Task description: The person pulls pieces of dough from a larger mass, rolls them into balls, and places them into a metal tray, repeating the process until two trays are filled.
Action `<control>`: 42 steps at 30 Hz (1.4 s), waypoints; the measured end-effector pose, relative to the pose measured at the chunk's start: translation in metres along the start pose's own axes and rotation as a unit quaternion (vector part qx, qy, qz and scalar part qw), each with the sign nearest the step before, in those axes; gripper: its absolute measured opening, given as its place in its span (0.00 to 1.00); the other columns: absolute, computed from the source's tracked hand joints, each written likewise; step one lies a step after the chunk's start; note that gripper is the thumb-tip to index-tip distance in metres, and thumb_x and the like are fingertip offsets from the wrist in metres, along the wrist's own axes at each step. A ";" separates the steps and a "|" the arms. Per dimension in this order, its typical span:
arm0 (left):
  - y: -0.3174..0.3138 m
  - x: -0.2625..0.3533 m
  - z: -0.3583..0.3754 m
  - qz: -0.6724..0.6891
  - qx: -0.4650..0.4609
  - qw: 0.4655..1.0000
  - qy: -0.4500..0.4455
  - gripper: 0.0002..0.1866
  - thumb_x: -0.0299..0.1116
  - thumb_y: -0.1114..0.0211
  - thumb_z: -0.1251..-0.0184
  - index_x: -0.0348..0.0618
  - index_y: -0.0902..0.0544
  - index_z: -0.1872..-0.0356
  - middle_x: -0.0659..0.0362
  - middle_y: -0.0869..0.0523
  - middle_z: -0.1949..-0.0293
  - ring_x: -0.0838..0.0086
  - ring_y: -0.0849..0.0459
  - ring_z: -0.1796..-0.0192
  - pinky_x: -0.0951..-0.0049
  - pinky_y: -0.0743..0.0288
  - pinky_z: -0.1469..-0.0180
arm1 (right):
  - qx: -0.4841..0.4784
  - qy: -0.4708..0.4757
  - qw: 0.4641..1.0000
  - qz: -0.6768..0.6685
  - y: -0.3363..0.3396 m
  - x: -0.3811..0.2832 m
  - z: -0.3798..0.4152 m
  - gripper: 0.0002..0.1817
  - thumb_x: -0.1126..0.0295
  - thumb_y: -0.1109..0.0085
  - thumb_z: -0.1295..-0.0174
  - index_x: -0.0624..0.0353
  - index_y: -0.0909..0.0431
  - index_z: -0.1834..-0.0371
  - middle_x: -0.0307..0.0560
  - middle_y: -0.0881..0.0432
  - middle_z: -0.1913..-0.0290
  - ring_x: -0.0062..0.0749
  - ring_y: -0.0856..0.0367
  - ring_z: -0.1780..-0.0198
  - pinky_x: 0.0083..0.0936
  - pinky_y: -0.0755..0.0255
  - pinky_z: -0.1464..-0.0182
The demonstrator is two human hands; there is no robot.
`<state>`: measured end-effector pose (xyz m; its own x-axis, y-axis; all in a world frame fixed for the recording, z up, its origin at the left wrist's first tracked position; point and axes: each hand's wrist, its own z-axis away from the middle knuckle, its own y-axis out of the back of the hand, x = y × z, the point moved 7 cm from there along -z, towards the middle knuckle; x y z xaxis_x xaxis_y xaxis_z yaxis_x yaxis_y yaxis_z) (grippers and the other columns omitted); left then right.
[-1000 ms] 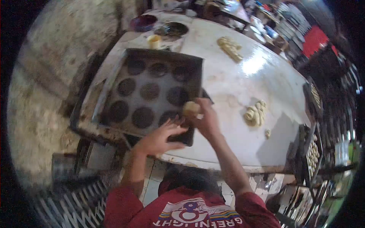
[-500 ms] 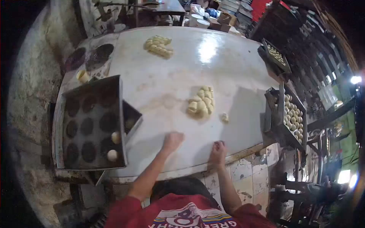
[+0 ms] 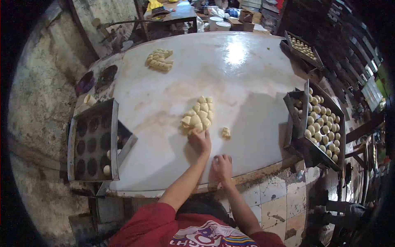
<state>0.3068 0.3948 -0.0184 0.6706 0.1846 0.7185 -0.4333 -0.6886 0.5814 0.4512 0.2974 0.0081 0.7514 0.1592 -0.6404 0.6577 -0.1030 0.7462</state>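
Note:
A cluster of cut, pale dough pieces [image 3: 201,111] lies on the middle of the worktable [image 3: 156,140]. My left hand [image 3: 200,142] reaches to the near edge of this cluster, its fingers closed on a piece of dough [image 3: 196,130] that they partly hide. Beside it, nearer the table's front edge, my right hand [image 3: 222,165] rests low on the surface with fingers curled. What lies under those fingers is hidden. A small separate lump of dough [image 3: 226,132] sits just beyond my right hand.
At left stands a dark metal tray [image 3: 115,142] with a few dough balls, stacked crosswise on another tray. Trays of round dough balls [image 3: 323,127] stand at right, with another tray [image 3: 304,50] farther back. More cut dough [image 3: 159,60] lies at the far left.
My left hand has moved forward and right, from the bare tabletop to the dough cluster. My right hand stays near the front edge, still curled. The camera view has shifted.

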 end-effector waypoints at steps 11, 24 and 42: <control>0.100 -0.089 0.007 0.179 -0.292 0.938 0.047 0.07 0.28 0.37 0.40 0.36 0.26 0.68 0.56 0.21 0.74 0.72 0.24 0.71 0.72 0.28 0.64 | 0.124 -0.076 0.988 0.061 -0.070 -0.013 -0.144 0.14 0.62 0.42 0.45 0.63 0.22 0.64 0.58 0.21 0.64 0.54 0.25 0.58 0.42 0.34 0.51; 0.260 -0.147 0.028 0.178 -0.258 0.944 -0.099 0.17 0.37 0.29 0.49 0.40 0.27 0.68 0.54 0.28 0.67 0.62 0.28 0.62 0.62 0.32 0.58 | 0.044 -0.256 0.882 -0.394 -0.018 -0.002 0.049 0.22 0.67 0.46 0.43 0.63 0.35 0.46 0.52 0.29 0.51 0.35 0.29 0.50 0.28 0.32 0.49; 0.164 -0.044 0.057 -0.033 -0.214 0.960 -0.178 0.06 0.32 0.36 0.52 0.41 0.22 0.76 0.52 0.21 0.68 0.56 0.24 0.60 0.58 0.30 0.56 | -0.018 0.228 0.973 -0.009 -0.050 -0.062 0.010 0.10 0.73 0.39 0.54 0.59 0.23 0.67 0.50 0.25 0.59 0.51 0.30 0.53 0.42 0.37 0.49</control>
<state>0.2402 0.2339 0.0239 0.8352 -0.0864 0.5431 -0.5395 -0.3194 0.7790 0.3722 0.2828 0.0090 0.6324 0.5808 -0.5126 0.6625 -0.0626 0.7464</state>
